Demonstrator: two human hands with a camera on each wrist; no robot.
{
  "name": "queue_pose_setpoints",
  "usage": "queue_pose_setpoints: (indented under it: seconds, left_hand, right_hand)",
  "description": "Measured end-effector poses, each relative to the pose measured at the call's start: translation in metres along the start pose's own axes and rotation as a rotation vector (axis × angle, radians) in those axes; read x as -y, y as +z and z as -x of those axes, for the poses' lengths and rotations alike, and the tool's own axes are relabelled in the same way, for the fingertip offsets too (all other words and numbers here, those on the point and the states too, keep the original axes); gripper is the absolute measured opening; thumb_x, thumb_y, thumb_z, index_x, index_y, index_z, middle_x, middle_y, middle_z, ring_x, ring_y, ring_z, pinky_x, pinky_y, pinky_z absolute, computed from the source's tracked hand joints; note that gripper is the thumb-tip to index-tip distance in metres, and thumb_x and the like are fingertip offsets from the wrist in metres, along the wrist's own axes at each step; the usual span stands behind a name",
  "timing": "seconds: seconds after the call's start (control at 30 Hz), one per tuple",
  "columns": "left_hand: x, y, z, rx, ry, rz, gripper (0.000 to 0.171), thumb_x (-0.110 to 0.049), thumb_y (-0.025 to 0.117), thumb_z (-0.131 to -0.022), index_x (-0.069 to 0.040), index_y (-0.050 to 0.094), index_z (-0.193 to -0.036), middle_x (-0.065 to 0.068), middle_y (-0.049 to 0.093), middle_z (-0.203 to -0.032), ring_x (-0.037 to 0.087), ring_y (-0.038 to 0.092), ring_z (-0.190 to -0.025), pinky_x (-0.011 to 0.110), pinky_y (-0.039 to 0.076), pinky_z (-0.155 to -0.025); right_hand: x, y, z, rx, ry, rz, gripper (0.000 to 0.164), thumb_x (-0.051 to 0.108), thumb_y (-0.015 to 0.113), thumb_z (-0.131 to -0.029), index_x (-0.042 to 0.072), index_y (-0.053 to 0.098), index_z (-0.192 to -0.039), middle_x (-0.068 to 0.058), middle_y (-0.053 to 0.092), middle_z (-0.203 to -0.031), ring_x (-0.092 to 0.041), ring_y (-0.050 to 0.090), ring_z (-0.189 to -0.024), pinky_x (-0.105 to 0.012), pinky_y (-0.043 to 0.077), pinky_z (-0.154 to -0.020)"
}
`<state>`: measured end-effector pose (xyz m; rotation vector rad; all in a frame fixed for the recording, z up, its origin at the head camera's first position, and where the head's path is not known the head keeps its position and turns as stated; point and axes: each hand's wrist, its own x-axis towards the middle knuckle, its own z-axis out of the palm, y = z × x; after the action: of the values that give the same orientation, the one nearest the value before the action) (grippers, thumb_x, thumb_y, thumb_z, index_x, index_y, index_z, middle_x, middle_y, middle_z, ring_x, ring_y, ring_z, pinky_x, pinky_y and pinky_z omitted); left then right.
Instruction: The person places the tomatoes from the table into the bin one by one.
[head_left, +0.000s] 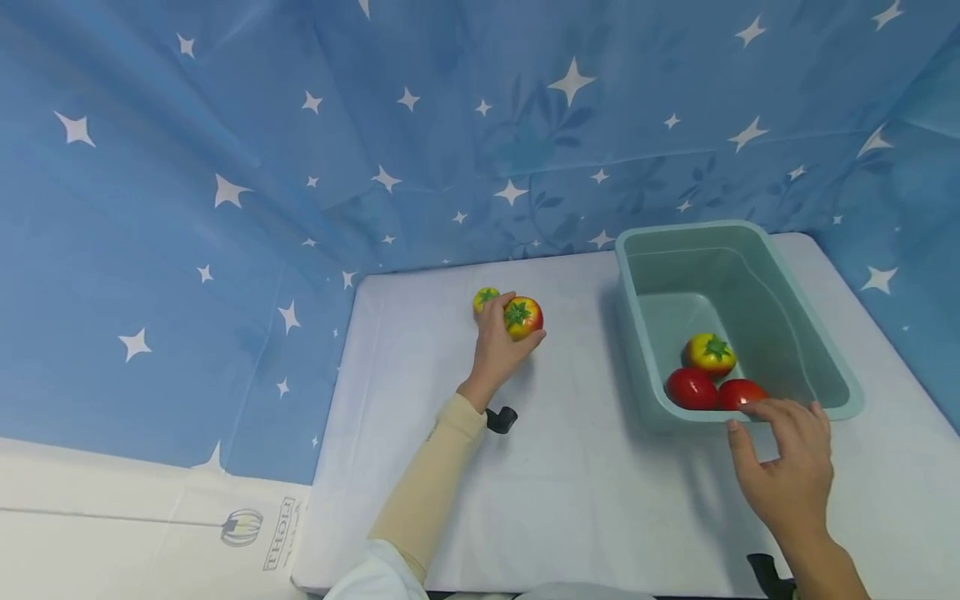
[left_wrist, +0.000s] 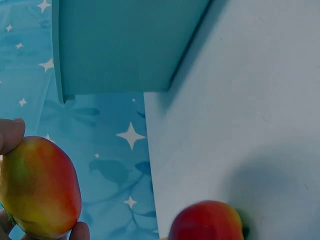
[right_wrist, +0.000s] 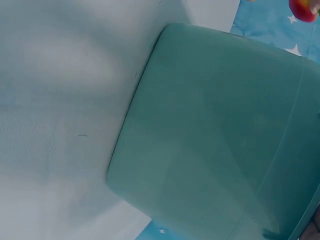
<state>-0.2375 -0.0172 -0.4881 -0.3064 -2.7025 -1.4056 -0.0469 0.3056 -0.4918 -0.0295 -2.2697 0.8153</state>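
My left hand (head_left: pixel 497 340) grips a red-and-yellow toy tomato (head_left: pixel 522 317) with a green leafy top, thumb and fingers around its sides. In the left wrist view this tomato (left_wrist: pixel 42 187) hangs at the left. A second tomato (head_left: pixel 486 296), yellow with green leaves in the head view, lies just left of the hand and is partly covered by it. My right hand (head_left: pixel 789 462) is at the near rim of the green bin (head_left: pixel 637 333), its relaxed fingers over the rim and its thumb spread apart. The right wrist view shows mostly the bin's outer wall (right_wrist: pixel 200 125).
Inside the bin, near its front wall, lie a yellow-red tomato (head_left: pixel 710 355) and two red ones, a left one (head_left: pixel 692 389) and a right one (head_left: pixel 741 393). The bin stands on the right of a white-covered table (head_left: pixel 570 500). A blue star-patterned cloth (head_left: pixel 450 125) hangs behind.
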Motion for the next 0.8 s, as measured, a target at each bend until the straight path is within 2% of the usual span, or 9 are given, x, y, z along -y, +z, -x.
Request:
queue_pose_setpoints:
  seconds: [0.13, 0.2, 0.33, 0.5, 0.8]
  left_hand:
    - [-0.011, 0.001, -0.001, 0.024, 0.018, -0.019, 0.075, -0.04, 0.075, -0.084, -0.02, 0.037, -0.145, 0.003, 0.039, -0.142, 0.022, 0.042, -0.124, 0.043, 0.045, -0.1]
    - [-0.016, 0.0, -0.001, 0.038, 0.02, -0.02, 0.075, -0.042, 0.075, -0.084, -0.021, 0.037, -0.145, 0.003, 0.039, -0.144, 0.022, 0.042, -0.125, 0.047, 0.046, -0.099]
    - [-0.027, -0.001, -0.003, 0.066, 0.034, 0.0, 0.075, -0.045, 0.073, -0.085, -0.021, 0.037, -0.146, 0.002, 0.038, -0.145, 0.02, 0.043, -0.124, 0.047, 0.046, -0.096]
    - [-0.041, 0.003, -0.005, 0.1, 0.079, 0.047, 0.076, -0.043, 0.073, -0.086, -0.017, 0.036, -0.147, 0.002, 0.039, -0.144, 0.018, 0.043, -0.122, 0.038, 0.047, -0.098]
    - [-0.072, 0.012, -0.014, 0.152, 0.182, 0.067, 0.074, -0.037, 0.074, -0.086, -0.016, 0.036, -0.145, 0.001, 0.041, -0.14, 0.012, 0.045, -0.12, 0.023, 0.05, -0.091]
  right_hand:
    - [0.0, 0.001, 0.001, -0.003, -0.001, -0.001, 0.036, 0.014, 0.075, -0.073, -0.003, 0.068, -0.104, -0.023, 0.065, -0.108, -0.045, 0.053, -0.107, -0.058, 0.018, -0.116]
    - [0.0, 0.001, 0.001, -0.009, -0.007, 0.001, 0.036, 0.015, 0.074, -0.074, -0.003, 0.068, -0.104, -0.023, 0.065, -0.109, -0.044, 0.052, -0.108, -0.058, 0.018, -0.116]
    - [0.002, 0.0, 0.0, -0.007, -0.021, 0.004, 0.036, 0.018, 0.071, -0.077, -0.005, 0.067, -0.105, -0.024, 0.064, -0.11, -0.044, 0.051, -0.11, -0.058, 0.018, -0.116]
    - [0.001, -0.001, -0.001, 0.014, -0.033, 0.011, 0.037, 0.019, 0.068, -0.08, -0.007, 0.066, -0.106, -0.026, 0.063, -0.111, -0.046, 0.05, -0.112, -0.058, 0.017, -0.116]
    - [0.0, 0.0, -0.001, 0.015, -0.029, 0.013, 0.038, 0.021, 0.068, -0.081, -0.008, 0.066, -0.106, -0.027, 0.063, -0.11, -0.046, 0.05, -0.111, -0.058, 0.017, -0.116]
